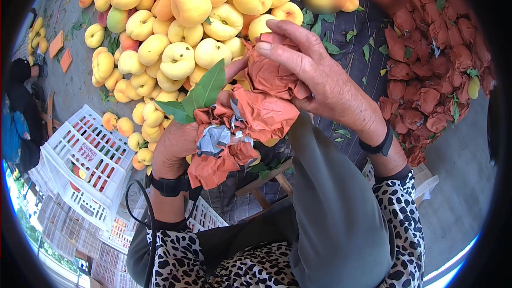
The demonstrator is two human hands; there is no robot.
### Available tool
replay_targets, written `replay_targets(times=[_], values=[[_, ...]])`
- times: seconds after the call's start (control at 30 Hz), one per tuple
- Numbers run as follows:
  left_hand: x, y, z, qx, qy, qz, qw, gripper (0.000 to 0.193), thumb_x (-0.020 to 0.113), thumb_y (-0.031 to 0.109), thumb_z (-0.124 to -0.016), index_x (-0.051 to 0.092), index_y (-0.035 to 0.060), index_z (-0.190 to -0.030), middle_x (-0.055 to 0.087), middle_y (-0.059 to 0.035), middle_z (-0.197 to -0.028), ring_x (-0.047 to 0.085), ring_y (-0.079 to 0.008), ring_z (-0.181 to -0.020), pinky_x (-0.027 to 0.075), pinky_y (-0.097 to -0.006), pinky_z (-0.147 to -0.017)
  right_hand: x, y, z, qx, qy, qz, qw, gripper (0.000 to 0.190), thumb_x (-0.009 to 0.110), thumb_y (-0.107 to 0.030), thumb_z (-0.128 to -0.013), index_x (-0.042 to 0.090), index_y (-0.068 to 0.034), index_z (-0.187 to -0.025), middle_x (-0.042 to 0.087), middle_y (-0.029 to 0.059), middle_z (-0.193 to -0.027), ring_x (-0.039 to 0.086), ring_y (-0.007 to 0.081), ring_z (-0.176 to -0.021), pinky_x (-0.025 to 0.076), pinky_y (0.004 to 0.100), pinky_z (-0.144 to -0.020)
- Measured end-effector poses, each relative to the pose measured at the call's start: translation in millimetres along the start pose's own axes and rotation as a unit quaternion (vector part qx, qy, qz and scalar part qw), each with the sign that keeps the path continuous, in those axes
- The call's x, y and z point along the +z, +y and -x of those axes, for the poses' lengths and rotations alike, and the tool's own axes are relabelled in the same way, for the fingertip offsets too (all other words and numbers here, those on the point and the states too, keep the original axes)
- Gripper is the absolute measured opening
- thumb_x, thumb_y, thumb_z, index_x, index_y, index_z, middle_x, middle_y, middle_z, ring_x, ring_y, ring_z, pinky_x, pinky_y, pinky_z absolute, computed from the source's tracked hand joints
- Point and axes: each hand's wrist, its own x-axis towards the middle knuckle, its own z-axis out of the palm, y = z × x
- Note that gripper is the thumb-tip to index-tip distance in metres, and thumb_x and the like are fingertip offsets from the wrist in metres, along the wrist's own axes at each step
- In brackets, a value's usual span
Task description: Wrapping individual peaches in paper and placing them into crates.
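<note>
My left hand [179, 138] grips a bunch of crumpled red-brown paper bags [266, 114], some torn to show a grey inner side [214, 140]. Green leaves [204, 94] stick out of this bunch, above the wrist. Curled around a rounded red-brown paper bag [270, 70], my right hand [308, 62] has its index and middle fingers over the top. Whatever the bag holds is hidden. Both hands are just in front of a heap of yellow flat peaches [178, 60], some blushed red.
At right lies a big pile of red-brown paper bags [424, 68]. White plastic crates [88, 152] stand at left, the nearest bearing writing. Loose leaves [330, 46] litter the dark ground sheet [360, 68]. A wooden frame [264, 178] is below my hands. Another person [24, 116] is at far left.
</note>
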Motion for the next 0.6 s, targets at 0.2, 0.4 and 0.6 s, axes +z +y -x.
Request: replay_targets(times=[0.2,0.4,0.6], values=[[33.5,9.4,-13.4,0.012,0.110,0.112,0.988,0.017,0.069,0.013,-0.082,0.063,0.0049,-0.096,0.065,-0.0111,-0.106,0.064,-0.0245,-0.086,0.051,-0.0344,-0.074,-0.5,-10.3,-1.3,0.086,-0.080,-0.279,0.953,0.091,0.069,0.001,-0.073,0.027,-0.014,-0.152,0.038,0.0181,-0.145,0.040,0.0319,-0.137,0.041,0.0399,-0.107],[37.3,49.6,-39.9,0.136,0.024,0.073,0.988,0.024,0.073,0.004,-0.074,0.063,0.0034,-0.096,0.032,-0.0165,-0.154,0.060,-0.0248,-0.108,0.045,-0.0340,-0.095,19.5,9.3,10.5,0.246,0.051,-0.638,0.728,0.074,0.063,-0.005,-0.084,0.030,-0.010,-0.150,0.042,0.0109,-0.142,0.031,0.0236,-0.141,0.040,0.0347,-0.105],[43.2,29.4,-43.8,0.176,-0.013,0.032,0.984,0.039,0.068,-0.002,-0.071,0.062,-0.0005,-0.109,0.036,-0.0145,-0.151,0.058,-0.0157,-0.101,0.044,-0.0299,-0.093,29.0,7.7,10.0,0.302,-0.026,-0.480,0.823,0.051,0.064,-0.006,-0.089,0.047,-0.004,-0.136,0.052,0.0046,-0.128,0.047,0.0152,-0.125,0.038,0.0307,-0.107]])
